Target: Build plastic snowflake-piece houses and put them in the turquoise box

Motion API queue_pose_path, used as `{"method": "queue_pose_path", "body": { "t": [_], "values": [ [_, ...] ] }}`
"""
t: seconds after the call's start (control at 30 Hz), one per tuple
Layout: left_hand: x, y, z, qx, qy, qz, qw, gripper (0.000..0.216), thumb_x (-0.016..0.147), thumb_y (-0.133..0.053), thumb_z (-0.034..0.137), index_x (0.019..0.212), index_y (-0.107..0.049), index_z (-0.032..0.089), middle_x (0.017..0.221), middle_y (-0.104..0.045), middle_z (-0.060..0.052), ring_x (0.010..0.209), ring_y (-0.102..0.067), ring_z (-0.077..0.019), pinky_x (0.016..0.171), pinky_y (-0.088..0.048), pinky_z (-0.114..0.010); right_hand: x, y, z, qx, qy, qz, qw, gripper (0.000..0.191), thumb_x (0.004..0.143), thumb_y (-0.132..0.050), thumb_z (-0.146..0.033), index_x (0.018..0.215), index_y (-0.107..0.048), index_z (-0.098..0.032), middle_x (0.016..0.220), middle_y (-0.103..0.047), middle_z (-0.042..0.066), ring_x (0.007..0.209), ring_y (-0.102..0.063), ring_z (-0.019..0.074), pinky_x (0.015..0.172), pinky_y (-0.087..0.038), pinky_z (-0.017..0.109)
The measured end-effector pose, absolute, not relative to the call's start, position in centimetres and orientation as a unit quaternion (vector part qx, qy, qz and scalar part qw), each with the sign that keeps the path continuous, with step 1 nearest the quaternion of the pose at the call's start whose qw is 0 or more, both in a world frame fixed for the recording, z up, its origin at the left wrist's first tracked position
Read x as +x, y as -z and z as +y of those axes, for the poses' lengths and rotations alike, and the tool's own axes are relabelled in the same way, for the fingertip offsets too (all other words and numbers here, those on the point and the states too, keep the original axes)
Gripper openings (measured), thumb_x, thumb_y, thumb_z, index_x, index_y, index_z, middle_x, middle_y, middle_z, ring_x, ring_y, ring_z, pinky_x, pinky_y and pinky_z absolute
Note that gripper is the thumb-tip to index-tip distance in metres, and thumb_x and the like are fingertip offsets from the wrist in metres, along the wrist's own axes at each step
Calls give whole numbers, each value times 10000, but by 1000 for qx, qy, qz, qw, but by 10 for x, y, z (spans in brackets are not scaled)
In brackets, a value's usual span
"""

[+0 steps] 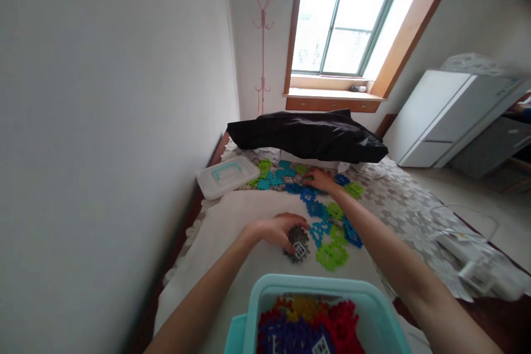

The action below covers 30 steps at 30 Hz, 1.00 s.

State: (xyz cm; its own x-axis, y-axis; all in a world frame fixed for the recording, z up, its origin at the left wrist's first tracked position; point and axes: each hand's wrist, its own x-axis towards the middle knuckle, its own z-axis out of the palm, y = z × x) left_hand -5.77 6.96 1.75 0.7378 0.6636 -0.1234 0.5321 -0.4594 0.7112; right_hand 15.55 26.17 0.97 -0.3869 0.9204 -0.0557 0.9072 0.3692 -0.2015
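Observation:
My left hand [276,229] curls round a stack of grey toy gear pieces [302,235] on the white cloth, thumb near a small white window-shaped piece [299,250]. Farther off, my right hand [321,180] reaches into the spread of gear pieces, its fingers closed at a small spot of grey and green; what they pinch is too small to name. Blue gear pieces [317,209] lie below that hand, and lime green gear pieces [332,254] lie right of the grey stack. Turquoise gear pieces [269,180] are at the back left.
A light turquoise bin [323,282] in front of me holds red, yellow and purple gear pieces [296,334]. Its clear lid [228,176] lies by the wall at left. A black plastic sheet [307,134] covers something at the back. Clear plastic packaging [485,271] is at right.

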Motion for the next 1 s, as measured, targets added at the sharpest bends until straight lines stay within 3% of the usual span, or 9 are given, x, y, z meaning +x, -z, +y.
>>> {"method": "queue_pose_path", "body": {
  "t": [0.1, 0.23, 0.43, 0.7, 0.8, 1.0],
  "values": [
    [-61, -13, 73, 832, -97, 345, 423, 911, 587, -904, 230, 1442, -590, 242, 1496, -590, -108, 1368, -536, -366, 1169, -406, -463, 154, -13, 262, -539, -96, -837, 13, 346, 832, -801, -397, 1153, -797, -269, 1499, -591, 103, 1378, -508, 405, 1129, -376, 532],
    [-68, -5, 78, 779, -167, 329, 507, 735, 657, -836, 199, 1368, -658, 238, 1440, -644, -77, 1347, -568, -329, 1180, -399, -425, 147, -20, 261, -528, -94, -844, -13, 299, 785, -834, -342, 1056, -806, -219, 1317, -697, 145, 1280, -585, 390, 1085, -410, 500],
    [-70, 8, 81, 701, -292, 323, 565, 503, 705, -809, 202, 1203, -745, 186, 1261, -736, -95, 1216, -649, -295, 1118, -450, -433, 142, -26, 253, -505, -99, -857, -29, 376, 815, -750, -252, 1190, -769, -253, 1233, -749, 114, 1225, -635, 363, 1013, -459, 421],
    [-67, 14, 82, 682, -324, 325, 570, 406, 733, -792, 222, 1133, -750, 163, 1174, -754, -107, 1124, -679, -274, 1042, -494, -411, 148, -29, 258, -508, -112, -852, -66, 415, 783, -668, -125, 1176, -760, -224, 1242, -754, 124, 1180, -670, 330, 978, -471, 391],
    [-65, 17, 83, 675, -329, 327, 574, 400, 730, -776, 201, 1126, -742, 157, 1160, -759, -111, 1111, -686, -272, 1023, -506, -411, 150, -29, 259, -508, -113, -851, -72, 380, 764, -664, -98, 1103, -776, -227, 1209, -766, 121, 1169, -677, 327, 976, -464, 388],
    [-64, 16, 80, 676, -337, 337, 562, 388, 737, -760, 181, 1123, -738, 145, 1146, -763, -125, 1099, -693, -279, 1012, -510, -416, 147, -30, 253, -522, -127, -842, -56, 217, 681, -688, -55, 815, -768, -207, 941, -797, 99, 959, -724, 313, 886, -476, 377]
  ]
}}
